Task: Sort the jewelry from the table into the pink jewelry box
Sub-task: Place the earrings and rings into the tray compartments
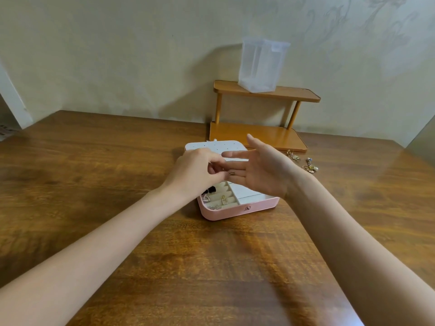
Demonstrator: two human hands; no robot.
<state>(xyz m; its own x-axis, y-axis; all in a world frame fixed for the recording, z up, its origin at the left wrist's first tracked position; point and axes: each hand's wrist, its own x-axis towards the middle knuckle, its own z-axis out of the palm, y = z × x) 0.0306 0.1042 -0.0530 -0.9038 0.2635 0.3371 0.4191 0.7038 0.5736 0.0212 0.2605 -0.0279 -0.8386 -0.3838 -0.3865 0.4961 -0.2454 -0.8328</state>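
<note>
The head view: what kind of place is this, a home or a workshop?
Probably a room in a home: a brown wooden table set against a pale patterned wall, a small two-tier wooden shelf, and an open pink jewelry box.

The open jewelry box (237,211) sits mid-frame on the table (94,184); both hands meet above it. Behind it stands a two-tier shelf (263,135) carrying a bag (261,67). Loose jewelry (306,163) lies right of the box.
</note>
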